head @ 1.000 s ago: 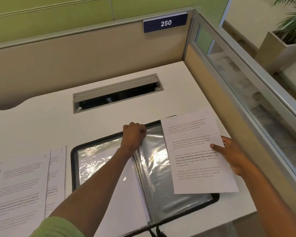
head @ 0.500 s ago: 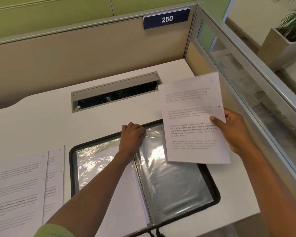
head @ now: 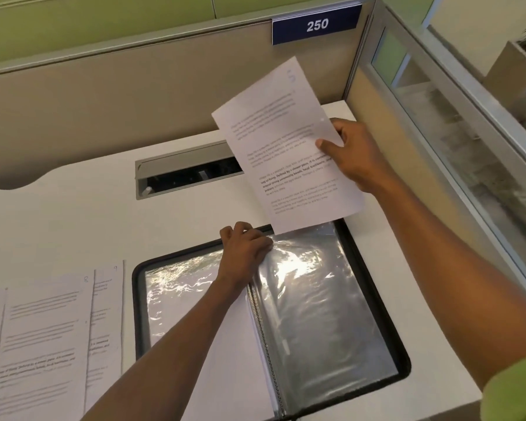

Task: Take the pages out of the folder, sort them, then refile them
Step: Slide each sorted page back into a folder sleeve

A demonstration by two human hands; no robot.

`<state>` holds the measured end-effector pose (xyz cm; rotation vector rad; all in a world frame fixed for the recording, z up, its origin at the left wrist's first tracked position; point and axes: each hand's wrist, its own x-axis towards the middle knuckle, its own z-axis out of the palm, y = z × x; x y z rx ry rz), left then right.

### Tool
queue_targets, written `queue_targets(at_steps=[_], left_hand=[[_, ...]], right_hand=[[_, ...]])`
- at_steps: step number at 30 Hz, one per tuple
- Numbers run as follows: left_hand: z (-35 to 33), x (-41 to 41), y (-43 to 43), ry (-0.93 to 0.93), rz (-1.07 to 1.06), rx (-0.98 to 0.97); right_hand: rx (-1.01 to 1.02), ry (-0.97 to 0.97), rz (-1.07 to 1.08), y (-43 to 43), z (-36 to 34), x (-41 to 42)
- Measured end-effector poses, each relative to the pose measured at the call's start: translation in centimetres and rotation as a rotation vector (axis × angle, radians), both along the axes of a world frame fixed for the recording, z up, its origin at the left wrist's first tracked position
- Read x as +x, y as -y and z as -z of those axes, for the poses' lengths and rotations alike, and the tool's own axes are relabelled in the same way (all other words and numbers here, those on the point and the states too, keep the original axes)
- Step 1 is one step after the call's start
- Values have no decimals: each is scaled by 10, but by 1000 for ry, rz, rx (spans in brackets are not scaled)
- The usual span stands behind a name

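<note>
Along the left edge of the white bench point(head: 73, 214) lie the loose printed white pages point(head: 43, 344), overlapping and flat. Three sheets can be counted, and the two nearer the folder are hand-marked 8 and 9. Just to their right the black-edged display folder point(head: 403, 344) lies open, one in number, with two glossy faces showing either side of the spine. A white sheet point(head: 225, 375) shows on the left half beneath the forearm; whether it sits inside a pocket cannot be told.

At the top of the spine the left grip point(head: 243, 253) has its fingers curled over the upper edge of the clear plastic sleeve point(head: 316, 299) on the right half, apparently pinching the mouth of the pocket. Above and right of it the white printed page marked 5 point(head: 286, 147) is held clear of the bench, tilted, its lower corner just over the folder's top edge. The right grip point(head: 356, 156) is closed on the page's right margin, thumb on the printed face and fingers behind.

The step in hand appears to be refiling page 5.
- **Pocket:** the left grip should lift only the front film so that the mouth gapes.
- **Page:** the right grip should square the page to the sleeve and enter the bottom edge first.
- **Feed:** the page should go in straight, since thin film tends to catch a leading corner.

Count: two grips, one held page, three loose pages, one folder. Behind stand one grey cable tray point(head: 182, 165) and one blue sign reading 250 point(head: 316, 25).
</note>
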<state>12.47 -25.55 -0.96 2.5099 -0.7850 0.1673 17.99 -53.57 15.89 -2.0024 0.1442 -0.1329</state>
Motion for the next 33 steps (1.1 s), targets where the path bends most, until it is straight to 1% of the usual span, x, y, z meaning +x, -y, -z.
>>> queue_targets(at_steps=[5, 13, 18, 22, 25, 28, 33], left_hand=[[-1, 5, 0, -30, -12, -37], [-2, 11, -3, -78, -19, -90], [-1, 16, -1, -183, -53, -146], [-3, 21, 4, -280, -86, -150], [-1, 22, 8, -331, -85, -114], [2, 21, 14, -338, -86, -51], [-4, 19, 41, -361, -76, -73]], right_hand=[[-75, -59, -83, -17, 12, 21], [-48, -220, -217, -36, 35, 42], [-69, -292, -270, -51, 49, 53], [-36, -365, -234, -58, 63, 56], [-24, -415, -206, -61, 77, 52], [-4, -459, -183, -57, 90, 47], [39, -535, -122, -45, 105, 39]])
